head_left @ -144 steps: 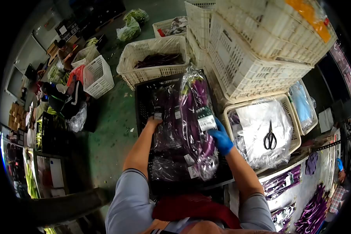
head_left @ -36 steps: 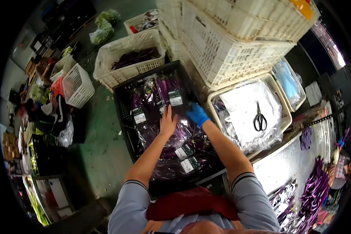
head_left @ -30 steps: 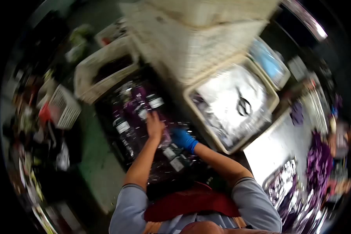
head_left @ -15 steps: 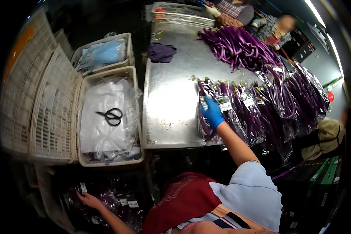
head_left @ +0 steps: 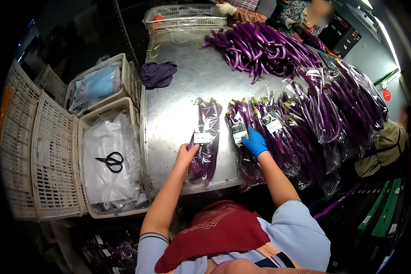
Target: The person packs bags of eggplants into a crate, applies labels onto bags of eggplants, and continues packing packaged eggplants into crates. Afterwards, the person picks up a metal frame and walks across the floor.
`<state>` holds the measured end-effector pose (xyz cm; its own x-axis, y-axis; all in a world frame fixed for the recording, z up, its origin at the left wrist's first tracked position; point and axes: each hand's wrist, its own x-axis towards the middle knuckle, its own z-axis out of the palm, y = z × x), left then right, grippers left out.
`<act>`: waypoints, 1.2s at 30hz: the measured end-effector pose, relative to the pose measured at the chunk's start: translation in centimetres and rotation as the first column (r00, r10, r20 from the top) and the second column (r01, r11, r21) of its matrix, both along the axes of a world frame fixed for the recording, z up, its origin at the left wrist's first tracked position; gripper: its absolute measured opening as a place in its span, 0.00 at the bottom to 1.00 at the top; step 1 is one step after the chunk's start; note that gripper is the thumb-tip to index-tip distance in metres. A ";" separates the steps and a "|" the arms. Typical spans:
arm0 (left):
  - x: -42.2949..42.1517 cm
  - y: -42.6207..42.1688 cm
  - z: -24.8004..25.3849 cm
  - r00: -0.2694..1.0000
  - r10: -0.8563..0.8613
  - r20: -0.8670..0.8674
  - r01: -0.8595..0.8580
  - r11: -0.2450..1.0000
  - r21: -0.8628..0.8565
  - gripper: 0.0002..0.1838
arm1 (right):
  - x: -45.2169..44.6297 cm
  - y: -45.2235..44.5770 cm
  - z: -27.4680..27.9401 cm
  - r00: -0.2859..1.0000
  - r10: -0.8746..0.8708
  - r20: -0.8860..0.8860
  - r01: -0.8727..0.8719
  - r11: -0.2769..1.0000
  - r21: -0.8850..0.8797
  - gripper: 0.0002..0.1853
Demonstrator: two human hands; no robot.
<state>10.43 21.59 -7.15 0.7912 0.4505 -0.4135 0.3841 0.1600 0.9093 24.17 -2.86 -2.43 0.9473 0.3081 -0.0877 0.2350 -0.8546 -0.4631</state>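
On table (head_left: 182,98), near side: left hand (head_left: 185,155) gripping one eggplant bag (head_left: 209,160); right hand (head_left: 255,143) touching one labelled bag (head_left: 245,158), grip unclear.

At the centre we see a smooth, shiny metal tabletop (head_left: 173,121); at eleven o'clock, a matt, rumpled cloth (head_left: 158,75); at one, glossy bare eggplants (head_left: 265,50); at three, bagged eggplants (head_left: 301,130) in glossy clear plastic; at nine, a matt, slotted plastic crate (head_left: 55,153).
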 end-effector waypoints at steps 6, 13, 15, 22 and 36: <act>2.6 -0.1 0.7 0.978 -0.182 -0.101 0.199 0.960 0.198 0.23 | -2.1 3.2 -1.2 0.893 0.051 -0.446 0.152 0.900 0.408 0.26; -3.5 1.4 1.4 0.970 0.069 0.231 0.022 0.929 -0.370 0.21 | -0.5 2.7 -4.8 0.964 0.226 0.139 -0.236 0.969 0.066 0.27; -8.1 2.1 5.4 0.976 0.152 0.153 -0.075 0.905 -0.418 0.28 | 1.0 3.5 -5.3 0.966 0.248 0.077 -0.254 0.964 0.077 0.26; -36.5 8.3 14.7 0.789 0.475 0.389 -0.432 0.880 -0.198 0.34 | 3.4 8.0 -4.0 0.875 0.258 -0.409 0.007 0.840 0.543 0.17; -65.7 4.3 -4.3 0.881 0.389 -0.269 -0.472 0.705 -0.529 0.31 | -2.6 14.6 13.5 0.869 0.495 -0.014 -0.202 0.380 0.903 0.20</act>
